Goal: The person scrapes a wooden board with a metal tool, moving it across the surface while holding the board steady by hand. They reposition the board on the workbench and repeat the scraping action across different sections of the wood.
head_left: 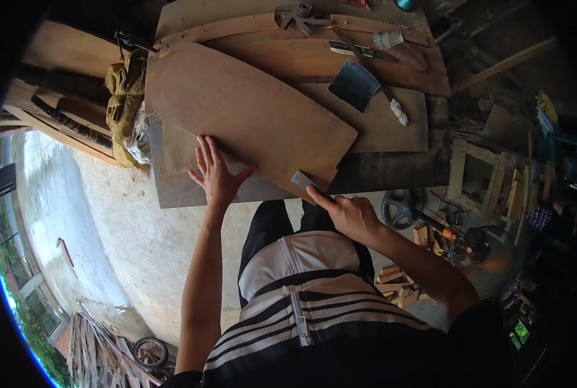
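Observation:
A large brown wooden board (256, 107) with a curved upper edge lies slantwise across the workbench. My left hand (216, 174) is spread, its fingertips at the board's lower edge and its thumb stretched toward the right. My right hand (350, 213) is closed round the dark handle of a flat-bladed hand tool (300, 180), with the index finger laid along it. The short, wide metal blade overlaps the board's lower right corner, beside a step cut in its edge. Under the board are a thinner tan sheet (408, 116) and the dark bench top (392, 171).
Farther back lie a dark square sheet (354, 87), a crumpled white piece (399, 112), a jar (388, 40) and a metal star-shaped part (303, 18). Yellow-brown cloth (125, 107) hangs at the left. Wood offcuts (395, 284) and a black wheel (403, 208) are on the right.

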Motion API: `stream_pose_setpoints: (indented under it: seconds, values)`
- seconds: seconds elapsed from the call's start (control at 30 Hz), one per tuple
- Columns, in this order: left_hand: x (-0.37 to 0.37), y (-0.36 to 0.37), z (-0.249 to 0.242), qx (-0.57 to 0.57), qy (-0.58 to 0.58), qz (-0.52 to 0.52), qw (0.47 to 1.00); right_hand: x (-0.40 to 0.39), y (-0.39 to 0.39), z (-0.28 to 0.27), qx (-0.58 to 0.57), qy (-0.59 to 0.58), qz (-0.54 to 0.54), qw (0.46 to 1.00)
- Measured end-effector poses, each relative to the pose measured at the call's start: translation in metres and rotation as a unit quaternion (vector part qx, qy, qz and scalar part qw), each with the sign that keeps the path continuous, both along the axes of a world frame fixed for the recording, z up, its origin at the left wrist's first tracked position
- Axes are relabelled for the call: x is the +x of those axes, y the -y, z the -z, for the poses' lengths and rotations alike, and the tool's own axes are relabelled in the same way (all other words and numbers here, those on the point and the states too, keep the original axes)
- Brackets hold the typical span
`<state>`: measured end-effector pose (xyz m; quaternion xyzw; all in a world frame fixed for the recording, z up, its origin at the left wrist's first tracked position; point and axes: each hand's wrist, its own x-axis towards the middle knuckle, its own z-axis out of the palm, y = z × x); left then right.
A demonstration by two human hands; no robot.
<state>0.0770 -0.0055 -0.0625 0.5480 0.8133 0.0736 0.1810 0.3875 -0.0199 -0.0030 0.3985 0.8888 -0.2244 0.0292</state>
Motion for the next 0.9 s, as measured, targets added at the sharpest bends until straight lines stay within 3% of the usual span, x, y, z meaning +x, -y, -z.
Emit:
stream_pose_setpoints:
  seconds: [0.1,0.17,0.3,0.37,0.47,0.57,0.7,0.77,0.9]
  values:
    - [0.001,-0.003,-0.004,-0.029,-0.008,-0.002,1.0,-0.039,-0.018,0.028,0.017,-0.051,0.027,0.998]
    - [0.003,-0.003,-0.009,-0.028,-0.012,0.016,0.999,-0.072,-0.036,0.038,0.12,-0.055,0.01,0.991]
    - [0.02,-0.018,-0.028,-0.042,-0.056,0.053,0.996,-0.06,-0.043,0.02,0.134,-0.057,0.015,0.989]
    - [0.032,-0.024,-0.032,-0.037,-0.069,0.076,0.994,-0.016,-0.028,0.007,0.034,0.006,0.033,0.999]
    - [0.036,-0.03,-0.031,-0.086,-0.079,0.087,0.989,0.032,-0.019,-0.005,0.056,0.038,0.044,0.997]
    - [0.037,-0.031,-0.03,-0.091,-0.073,0.081,0.99,0.014,-0.029,0.006,0.063,-0.017,0.059,0.996]
    - [0.039,-0.031,-0.031,-0.066,-0.065,0.075,0.993,-0.068,-0.078,0.019,0.06,0.019,0.069,0.996]
    - [0.039,-0.033,-0.034,-0.072,-0.071,0.076,0.992,-0.087,-0.092,0.028,0.078,-0.051,0.071,0.993]
    - [0.042,-0.038,-0.038,-0.102,-0.071,0.087,0.988,-0.023,-0.074,0.02,0.118,-0.024,0.059,0.991]
